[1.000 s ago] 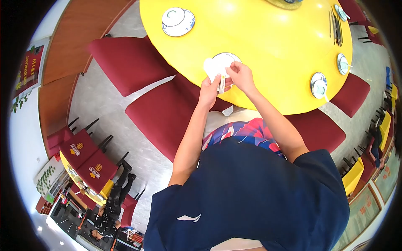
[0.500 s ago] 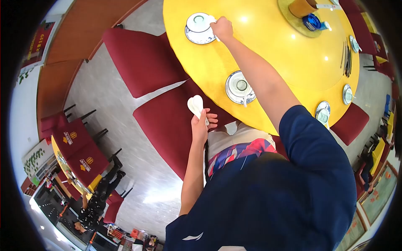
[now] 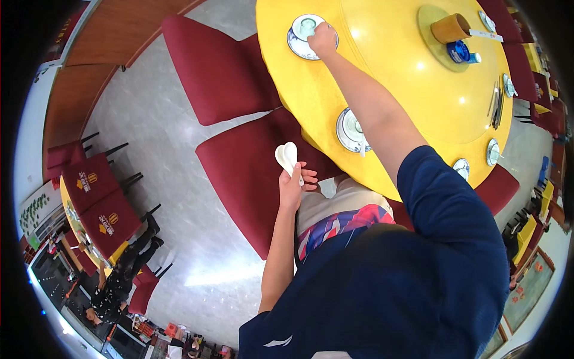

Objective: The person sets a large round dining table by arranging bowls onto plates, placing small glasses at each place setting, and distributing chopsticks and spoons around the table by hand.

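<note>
My left hand [image 3: 294, 184] holds white spoons [image 3: 287, 157] by their handles, beside the table's near edge and over a maroon chair. At the upper left of the yellow round table [image 3: 382, 54], my right hand [image 3: 323, 39] is at the right side of a place setting, a bowl [image 3: 305, 27] on a blue-rimmed plate [image 3: 299, 49]. Its fingers are bent together, and what they grip is hidden. Closer to me, another bowl and plate [image 3: 345, 133] have a white spoon [image 3: 362, 145] on them, partly behind my right forearm.
Maroon chairs [image 3: 251, 173] line the table's left side. On the table are a brown container [image 3: 450, 28], a blue object [image 3: 458, 52], dark chopsticks [image 3: 496, 106] and several more settings [image 3: 492, 152]. A person in black [image 3: 113, 293] is at another table, lower left.
My right hand went from near my left hand to the far-left setting. A spoon now lies on the nearer setting. My left hand lowered with the spoons, and the view shifted.
</note>
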`<state>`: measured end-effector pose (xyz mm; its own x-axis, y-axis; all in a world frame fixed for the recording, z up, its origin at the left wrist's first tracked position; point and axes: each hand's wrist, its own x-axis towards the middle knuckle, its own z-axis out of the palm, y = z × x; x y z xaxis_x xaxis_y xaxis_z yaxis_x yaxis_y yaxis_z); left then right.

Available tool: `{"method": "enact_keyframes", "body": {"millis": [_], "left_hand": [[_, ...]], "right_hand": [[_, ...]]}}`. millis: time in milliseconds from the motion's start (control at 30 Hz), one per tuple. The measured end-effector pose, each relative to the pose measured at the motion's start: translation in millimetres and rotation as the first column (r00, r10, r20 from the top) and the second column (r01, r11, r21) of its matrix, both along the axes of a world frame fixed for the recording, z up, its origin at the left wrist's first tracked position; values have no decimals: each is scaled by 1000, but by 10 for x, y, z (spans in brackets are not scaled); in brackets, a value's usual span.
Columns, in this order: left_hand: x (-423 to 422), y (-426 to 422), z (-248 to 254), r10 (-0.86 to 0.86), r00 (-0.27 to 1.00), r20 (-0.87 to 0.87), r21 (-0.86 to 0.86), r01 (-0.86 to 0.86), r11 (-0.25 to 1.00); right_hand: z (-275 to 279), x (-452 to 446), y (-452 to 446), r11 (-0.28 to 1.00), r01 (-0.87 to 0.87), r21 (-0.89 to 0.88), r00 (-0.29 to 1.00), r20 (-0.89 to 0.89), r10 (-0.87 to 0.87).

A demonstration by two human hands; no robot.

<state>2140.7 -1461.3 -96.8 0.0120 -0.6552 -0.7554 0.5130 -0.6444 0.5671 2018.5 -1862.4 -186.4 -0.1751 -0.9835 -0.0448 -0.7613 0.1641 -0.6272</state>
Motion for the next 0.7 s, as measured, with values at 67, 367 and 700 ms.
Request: {"method": "enact_keyframes", "body": {"millis": [67, 367, 700], "left_hand": [[30, -9, 3, -5, 1000, 9, -10, 5, 1000], [5, 4, -101, -108, 994, -30, -89, 105, 991], [-538, 94, 453, -518, 786, -336, -257, 453, 854]], "right_hand": [[-3, 32, 38, 1000, -10, 6, 1000, 2, 10], [242, -77, 507, 979, 9, -205, 993, 117, 15], [2179, -1111, 3552, 962, -32, -271, 975, 205, 90]]}}
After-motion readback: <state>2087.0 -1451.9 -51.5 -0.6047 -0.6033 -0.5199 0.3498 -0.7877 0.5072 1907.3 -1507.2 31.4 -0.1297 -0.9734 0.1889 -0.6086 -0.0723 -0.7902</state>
